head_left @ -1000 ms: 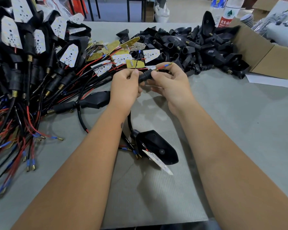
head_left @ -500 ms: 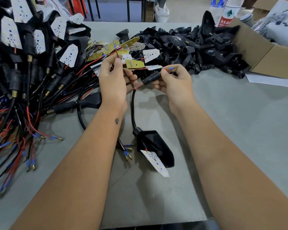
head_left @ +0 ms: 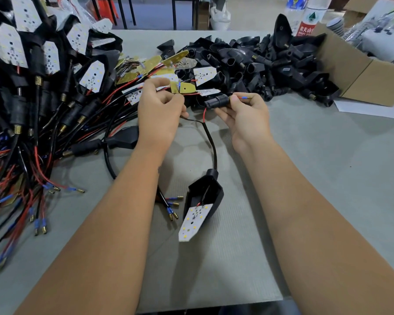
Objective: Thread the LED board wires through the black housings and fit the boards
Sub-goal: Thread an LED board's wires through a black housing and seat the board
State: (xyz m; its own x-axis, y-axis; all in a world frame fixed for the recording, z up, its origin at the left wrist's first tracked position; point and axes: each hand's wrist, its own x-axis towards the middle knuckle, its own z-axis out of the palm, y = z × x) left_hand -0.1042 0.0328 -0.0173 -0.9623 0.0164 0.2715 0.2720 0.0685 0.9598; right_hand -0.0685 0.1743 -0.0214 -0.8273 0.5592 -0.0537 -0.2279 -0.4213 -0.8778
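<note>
Wires from one LED board (head_left: 195, 221) run up through a black housing (head_left: 205, 193) that lies on the counter (head_left: 328, 167) between my forearms, the white board hanging out of its open mouth toward me. From the housing's far end a black sheathed cable (head_left: 210, 142) climbs away from me and splits into a thin black wire (head_left: 191, 120) and a red wire (head_left: 204, 114). My right hand (head_left: 246, 119), beyond the housing, has its fingers curled round a small ribbed black sleeve (head_left: 216, 102), and the red wire goes in at the sleeve's left end; a blue-tipped lead (head_left: 243, 97) pokes out past my thumb. My left hand (head_left: 159, 110), just left of the sleeve, pinches the thin black wire, with a blue-tipped end (head_left: 179, 84) standing up above its fingers.

Beyond the housing, past both hands, loose boards (head_left: 205, 75) with yellow backs and white faces lie mixed together, and behind those a heap of empty black housings (head_left: 259, 64) spreads rightward to a cardboard box (head_left: 362, 73). Left of the housing sits a big pile of finished assemblies (head_left: 32, 87) with red and black leads trailing toward me. Just left of the housing, four brass-tipped leads (head_left: 172, 206) lie beside my left forearm.
</note>
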